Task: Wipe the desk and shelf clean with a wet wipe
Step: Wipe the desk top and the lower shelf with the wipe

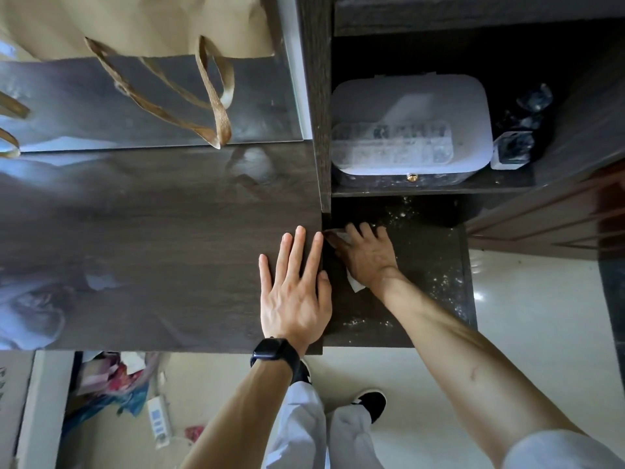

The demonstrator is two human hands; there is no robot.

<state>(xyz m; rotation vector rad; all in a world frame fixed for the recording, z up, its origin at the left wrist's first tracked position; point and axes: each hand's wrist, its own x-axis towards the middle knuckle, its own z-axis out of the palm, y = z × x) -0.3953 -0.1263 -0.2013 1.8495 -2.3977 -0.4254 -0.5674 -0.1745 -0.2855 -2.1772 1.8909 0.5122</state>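
Observation:
My left hand [293, 286] lies flat with straight fingers on the dark wood desk [162, 252], at its right edge. My right hand [367, 253] presses a white wet wipe [355, 282] onto the lower dark shelf [429, 265], in its far left corner beside the desk's side. The wipe shows only as white bits by my fingertips and under my wrist. White dust specks lie scattered over the shelf surface to the right and toward the front.
A brown paper bag [135, 25] with woven handles stands at the desk's back. On the upper shelf sit a white lidded box [411, 106] with a clear organizer on it and glass items [517, 130]. Clutter and a power strip [159, 421] lie on the floor.

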